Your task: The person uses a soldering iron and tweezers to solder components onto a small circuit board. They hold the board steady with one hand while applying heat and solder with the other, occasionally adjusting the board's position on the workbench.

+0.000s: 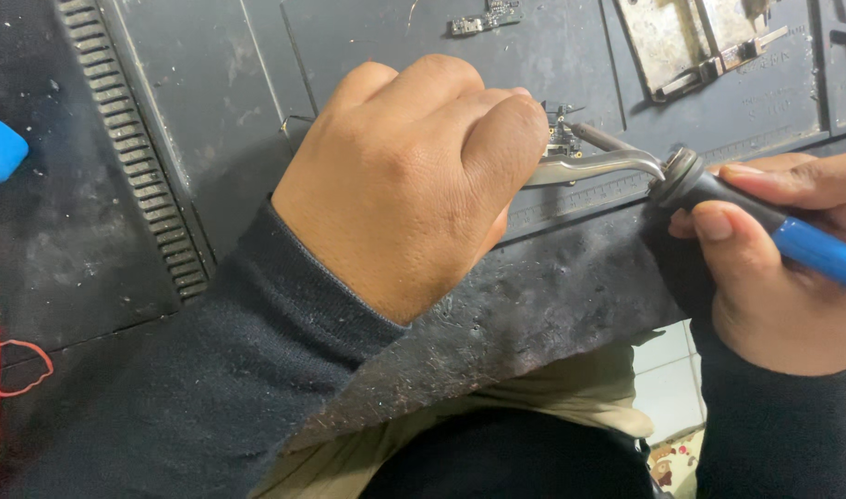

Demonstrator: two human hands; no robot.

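small board (560, 139) half hidden behind left hand (409, 180)

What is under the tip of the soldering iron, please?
Under the soldering iron tip lies a small circuit board, held by curved metal tweezers in the left hand. That hand's knuckles cover part of the board, so the joint itself cannot be seen.
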